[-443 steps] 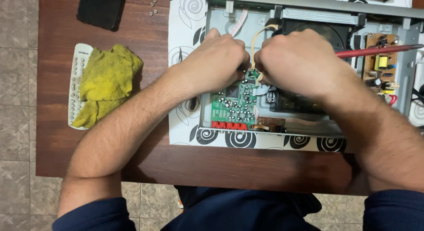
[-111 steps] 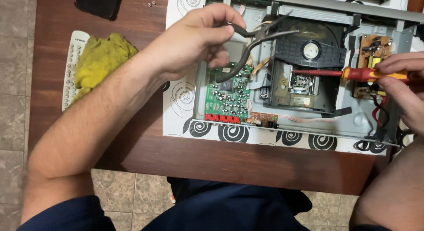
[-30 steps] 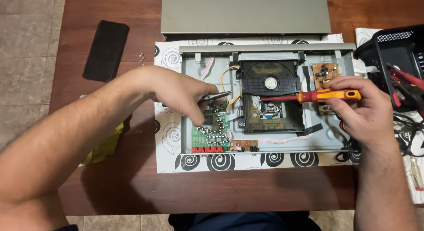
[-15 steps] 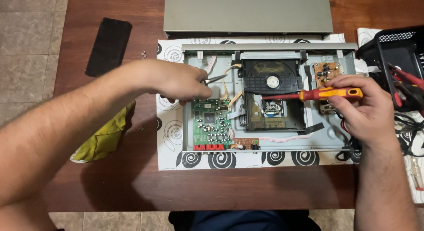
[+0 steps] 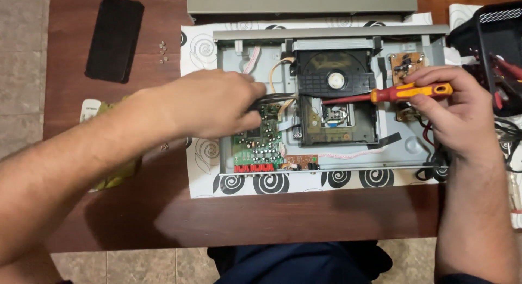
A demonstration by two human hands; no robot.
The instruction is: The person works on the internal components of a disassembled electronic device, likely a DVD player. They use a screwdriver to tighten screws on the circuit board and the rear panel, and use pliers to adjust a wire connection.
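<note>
Wooden table [image 5: 304,219] under a spiral-print sheet is carrying one opened disc player chassis [image 5: 402,148]. Your left hand [image 5: 212,107] is closing on dark pliers [image 5: 272,99] above one green circuit board [image 5: 258,148]; keep them level, clear of wires. Your right hand [image 5: 457,115] is gripping one red-yellow screwdriver [image 5: 408,92], tip on the black disc drive [image 5: 334,99].

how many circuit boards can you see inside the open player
3. A green board front left, partly under the left hand; a small brown board at the front edge beside it; a brown board back right, by the right hand. Others may be hidden.
</note>
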